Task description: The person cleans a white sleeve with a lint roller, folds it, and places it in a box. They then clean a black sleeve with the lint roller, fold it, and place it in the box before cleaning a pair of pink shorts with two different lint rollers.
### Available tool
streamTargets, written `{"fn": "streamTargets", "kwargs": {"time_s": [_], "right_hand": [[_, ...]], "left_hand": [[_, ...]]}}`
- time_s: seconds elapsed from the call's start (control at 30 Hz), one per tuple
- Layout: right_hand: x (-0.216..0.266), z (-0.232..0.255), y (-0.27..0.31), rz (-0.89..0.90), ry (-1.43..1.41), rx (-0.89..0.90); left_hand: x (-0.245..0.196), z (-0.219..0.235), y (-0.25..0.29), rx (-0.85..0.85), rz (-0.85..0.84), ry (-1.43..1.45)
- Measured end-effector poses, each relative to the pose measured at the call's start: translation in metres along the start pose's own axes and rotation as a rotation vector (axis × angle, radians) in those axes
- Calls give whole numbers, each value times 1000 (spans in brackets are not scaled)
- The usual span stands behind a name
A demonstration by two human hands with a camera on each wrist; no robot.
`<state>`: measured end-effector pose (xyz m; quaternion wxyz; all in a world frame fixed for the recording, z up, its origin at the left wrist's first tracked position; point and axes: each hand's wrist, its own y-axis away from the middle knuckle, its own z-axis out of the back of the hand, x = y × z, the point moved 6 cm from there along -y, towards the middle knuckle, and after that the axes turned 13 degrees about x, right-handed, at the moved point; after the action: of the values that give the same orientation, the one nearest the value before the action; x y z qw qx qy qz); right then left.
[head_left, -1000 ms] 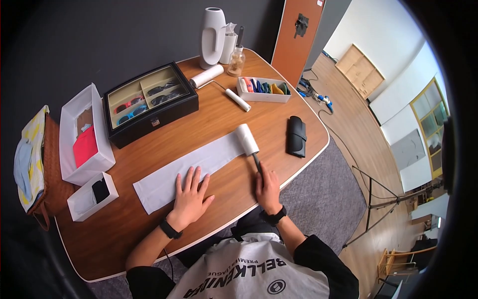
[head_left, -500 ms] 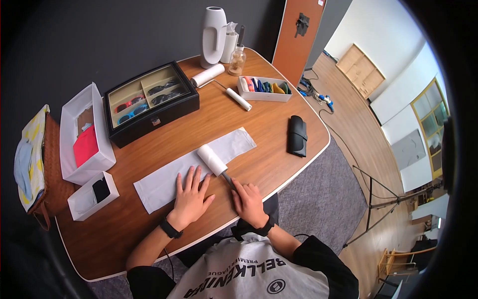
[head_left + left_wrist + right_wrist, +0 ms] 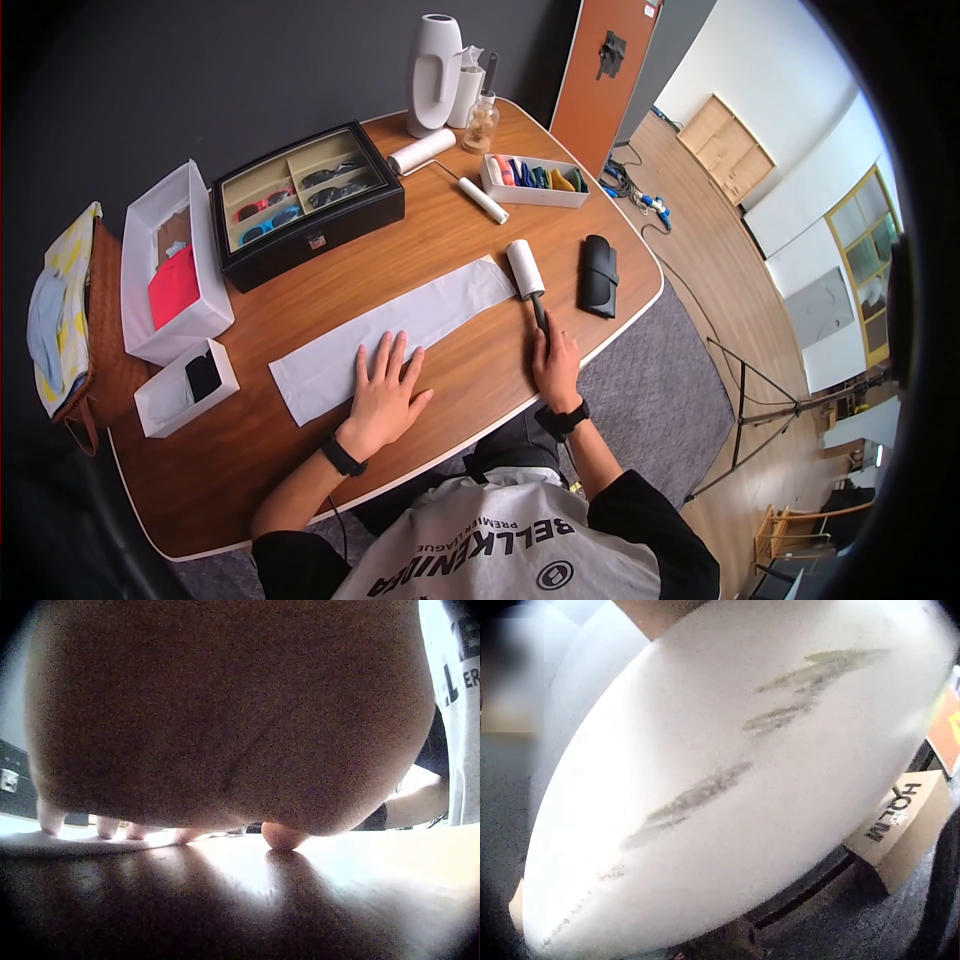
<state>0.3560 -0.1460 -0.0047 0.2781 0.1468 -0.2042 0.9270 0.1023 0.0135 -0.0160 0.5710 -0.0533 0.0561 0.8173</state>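
Note:
A pale grey strip of cloth (image 3: 400,325) lies flat across the table. My left hand (image 3: 383,402) rests at its near edge with fingers spread, fingertips on the cloth and thumb out over the wood. In the left wrist view the palm (image 3: 240,727) arches above the tabletop and the fingertips touch down. My right hand (image 3: 558,365) grips the dark handle of a lint roller (image 3: 524,268). Its white roll is just off the cloth's right end. The right wrist view shows neither hand nor roller, only a smudged white surface (image 3: 780,795).
A black glasses case (image 3: 598,277) lies right of the roller. Behind are a glasses display box (image 3: 318,243), a second lint roller (image 3: 422,152) and a tray of folded coloured cloths (image 3: 535,198). White boxes (image 3: 215,310) and a woven basket (image 3: 105,330) stand left.
The lint roller, in my right hand, went left over the cloth towards my left hand, then back right past the cloth's end. My left hand has stayed in place.

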Motion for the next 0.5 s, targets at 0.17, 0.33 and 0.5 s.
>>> {"fn": "streamTargets", "kwargs": {"time_s": [0.17, 0.33, 0.5], "right_hand": [[-8, 2, 4, -48, -358, -64], [-22, -10, 13, -181, -682, -10], [-10, -21, 12, -188, -895, 147]], "left_hand": [[0, 0, 1, -1, -4, -11], [1, -1, 0, 27, 16, -25], [0, -1, -1, 29, 14, -29]]}}
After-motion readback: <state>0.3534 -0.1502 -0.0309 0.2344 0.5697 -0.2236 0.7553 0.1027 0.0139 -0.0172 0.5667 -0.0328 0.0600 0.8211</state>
